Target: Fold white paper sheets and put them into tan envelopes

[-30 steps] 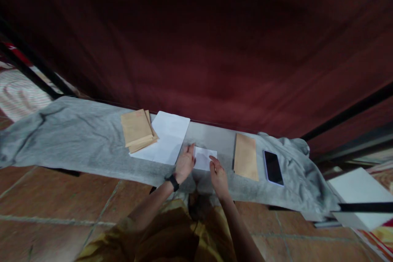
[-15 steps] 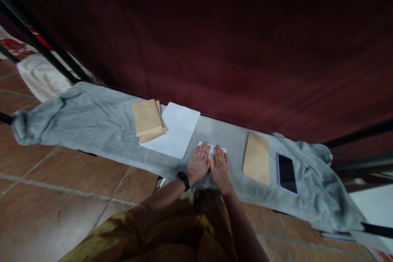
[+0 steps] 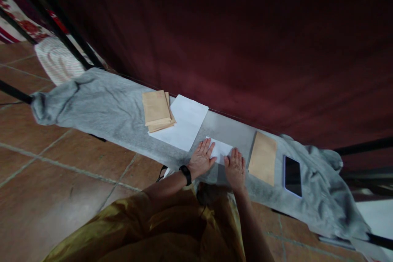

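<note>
A folded sheet of white paper (image 3: pixel 221 151) lies on the grey cloth in front of me. Flat on its left end rests my left hand (image 3: pixel 202 159), open, with a black band on the wrist. My right hand (image 3: pixel 236 168) lies flat and open on the paper's right end. Between the two hands the paper's middle shows. To the left, larger white sheets (image 3: pixel 188 120) lie partly under a small stack of brown envelopes (image 3: pixel 156 108). Just right of my right hand is another brown envelope (image 3: pixel 263 157), perhaps more than one.
A phone (image 3: pixel 292 176) with a dark screen lies at the right. The grey cloth (image 3: pixel 113 110) covers a narrow surface and is rumpled at both ends. Behind it hangs a dark red curtain (image 3: pixel 196 49). Black bars (image 3: pixel 58 20) stand at the left, over a tiled floor (image 3: pixel 76 188).
My hands have slid apart from the paper's middle, the left towards its left end and the right towards its right end. The whole view has shifted slightly.
</note>
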Available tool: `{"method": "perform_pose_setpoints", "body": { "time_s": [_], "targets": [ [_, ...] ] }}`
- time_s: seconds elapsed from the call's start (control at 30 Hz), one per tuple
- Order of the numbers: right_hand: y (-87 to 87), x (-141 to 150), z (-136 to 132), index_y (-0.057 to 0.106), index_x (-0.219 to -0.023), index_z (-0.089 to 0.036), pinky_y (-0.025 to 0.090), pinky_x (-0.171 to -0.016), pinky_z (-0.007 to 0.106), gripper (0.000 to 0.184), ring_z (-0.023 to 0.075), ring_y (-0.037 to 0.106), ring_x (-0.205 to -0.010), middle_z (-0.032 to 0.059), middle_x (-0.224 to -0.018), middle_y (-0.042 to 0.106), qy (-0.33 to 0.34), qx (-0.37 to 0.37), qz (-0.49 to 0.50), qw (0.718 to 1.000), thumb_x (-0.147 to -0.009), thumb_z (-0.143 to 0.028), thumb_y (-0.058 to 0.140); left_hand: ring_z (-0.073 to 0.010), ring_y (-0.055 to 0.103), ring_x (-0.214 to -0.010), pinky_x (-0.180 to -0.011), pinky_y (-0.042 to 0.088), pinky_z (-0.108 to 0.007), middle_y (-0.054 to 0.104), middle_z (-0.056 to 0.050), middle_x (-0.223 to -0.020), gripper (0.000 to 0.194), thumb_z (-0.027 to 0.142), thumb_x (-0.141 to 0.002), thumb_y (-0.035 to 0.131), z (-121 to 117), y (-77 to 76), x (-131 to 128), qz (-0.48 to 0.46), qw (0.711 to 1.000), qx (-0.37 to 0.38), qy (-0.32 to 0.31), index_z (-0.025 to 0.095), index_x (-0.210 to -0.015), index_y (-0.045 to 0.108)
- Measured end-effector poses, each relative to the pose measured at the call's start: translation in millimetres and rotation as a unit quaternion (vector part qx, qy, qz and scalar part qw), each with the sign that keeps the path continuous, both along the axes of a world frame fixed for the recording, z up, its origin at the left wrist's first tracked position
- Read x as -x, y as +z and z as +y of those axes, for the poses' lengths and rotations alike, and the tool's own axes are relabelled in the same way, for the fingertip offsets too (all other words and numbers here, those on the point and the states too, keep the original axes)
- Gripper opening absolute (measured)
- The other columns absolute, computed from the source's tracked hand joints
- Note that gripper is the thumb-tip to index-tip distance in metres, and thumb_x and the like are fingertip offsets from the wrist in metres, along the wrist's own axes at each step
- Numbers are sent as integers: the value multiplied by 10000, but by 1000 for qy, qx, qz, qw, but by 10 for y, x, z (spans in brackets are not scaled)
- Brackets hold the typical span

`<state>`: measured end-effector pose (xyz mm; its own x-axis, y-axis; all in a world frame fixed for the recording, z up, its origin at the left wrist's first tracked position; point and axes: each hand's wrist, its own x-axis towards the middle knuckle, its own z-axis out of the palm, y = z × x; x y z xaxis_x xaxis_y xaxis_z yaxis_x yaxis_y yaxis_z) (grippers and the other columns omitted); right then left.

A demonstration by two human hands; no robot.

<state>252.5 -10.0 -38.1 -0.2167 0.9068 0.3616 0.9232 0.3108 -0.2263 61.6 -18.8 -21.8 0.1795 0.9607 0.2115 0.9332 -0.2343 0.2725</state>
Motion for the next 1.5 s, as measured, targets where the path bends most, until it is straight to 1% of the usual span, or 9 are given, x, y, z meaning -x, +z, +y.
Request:
{"method": "perform_pose_setpoints", "body": {
  "time_s": [0.17,0.33,0.63,0.87,0.97,1.07,1.2,1.33,1.5],
  "targets": [
    [92,313,12,345,-1549,-84,310,-1163,572,552,318,311,-1493,227,-1584,379,29,16,26,999,-1052,-319,291,-320,214,-1535,-1239,204,-503,270,-206,-1640,649,439,-1000,430,11,-25,-4,12,1000,2,-5,81,-1535,345],
    [79,522,-23,396,-1524,-110,284,-1187,553,505,271,319,-1493,206,-1579,399,79,32,2,996,-1035,-205,311,-301,224,-1533,-1243,201,-495,291,-196,-1635,590,345,-1011,390,10,-34,3,19,1000,-2,-3,86,-1539,341],
    [-21,311,-28,349,-1550,-80,302,-1185,511,577,291,377,-1465,211,-1582,387,8,10,13,1000,-1058,-381,329,-287,265,-1521,-1228,283,-475,324,-209,-1615,639,392,-1005,414,-22,-59,57,16,1000,-22,11,54,-1539,322],
    [-71,216,-56,349,-1554,-94,296,-1196,489,581,279,403,-1450,187,-1561,431,-11,1,25,1000,-1057,-392,323,-310,350,-1484,-1194,334,-531,407,-210,-1569,647,416,-1014,393,-84,-86,114,5,999,-39,30,82,-1560,301],
    [-55,228,-56,358,-1549,-83,284,-1199,495,577,288,392,-1457,188,-1572,410,-12,2,22,1000,-1052,-377,333,-299,347,-1486,-1208,318,-518,434,-203,-1556,612,415,-1029,358,29,-8,-11,6,999,-35,17,79,-1540,345],
    [-45,237,-60,382,-1538,-80,266,-1206,495,554,292,379,-1466,184,-1580,399,-8,5,23,1000,-1042,-323,338,-260,327,-1498,-1221,312,-456,424,-186,-1569,592,413,-1042,320,187,40,-208,12,999,-11,-32,66,-1517,380],
    [-59,240,-68,398,-1532,-92,248,-1218,491,535,273,369,-1475,162,-1587,395,-9,3,29,1000,-1016,-211,319,-258,301,-1510,-1221,312,-472,386,-195,-1588,635,445,-1032,339,312,-23,-341,17,998,-9,-52,65,-1541,328],
    [-72,251,-60,360,-1553,-106,253,-1217,512,553,284,358,-1480,161,-1591,387,-14,7,41,999,-1030,-284,344,-266,313,-1504,-1214,321,-497,375,-187,-1595,652,447,-1024,355,315,-114,-226,16,999,-23,-34,96,-1568,280],
    [-65,266,-49,344,-1564,-124,246,-1218,512,568,292,357,-1477,151,-1598,379,-24,21,60,998,-1042,-348,336,-278,337,-1493,-1206,334,-488,394,-181,-1587,647,473,-1028,334,238,-124,-16,22,999,-35,14,102,-1558,317]
  ]
}}
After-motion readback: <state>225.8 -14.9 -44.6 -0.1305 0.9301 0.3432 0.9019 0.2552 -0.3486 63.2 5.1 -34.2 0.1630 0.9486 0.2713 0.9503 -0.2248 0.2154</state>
